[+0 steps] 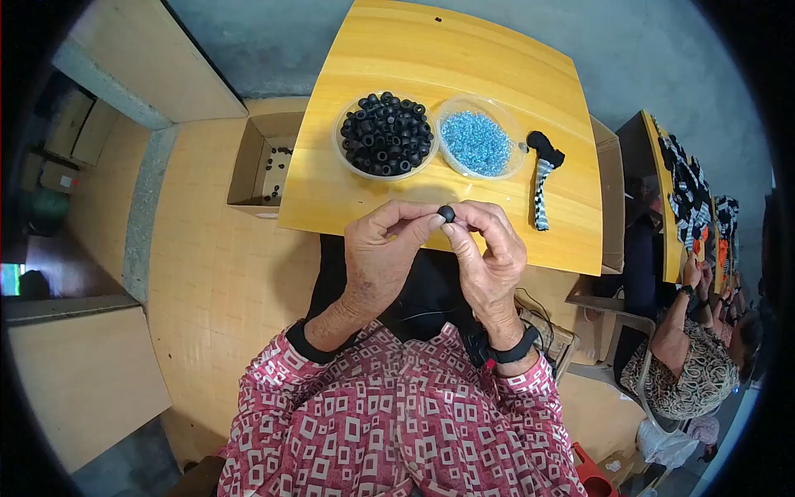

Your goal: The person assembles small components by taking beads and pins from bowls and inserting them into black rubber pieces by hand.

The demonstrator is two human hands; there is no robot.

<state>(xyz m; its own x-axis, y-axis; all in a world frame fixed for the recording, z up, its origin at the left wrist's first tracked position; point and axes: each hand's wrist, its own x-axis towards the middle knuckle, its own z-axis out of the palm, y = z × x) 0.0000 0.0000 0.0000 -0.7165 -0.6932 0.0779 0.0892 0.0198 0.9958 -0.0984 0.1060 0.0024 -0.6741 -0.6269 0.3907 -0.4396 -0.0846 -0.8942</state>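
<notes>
Just over the table's near edge, my left hand and my right hand pinch a small round black rubber-like piece between thumbs and forefingers. Whether it has a hole cannot be seen from this side. Beyond my hands stands a clear round tub heaped with black hollow caps. Right beside it, a second clear tub holds many small translucent blue pieces. A black, grey and white striped knitted item lies to the right of the tubs.
The yellow wooden table carries both tubs. A cardboard box with a few black pieces sits left of it, another box at its right edge. Farther right, another person sits by a table piled with patterned knitted items.
</notes>
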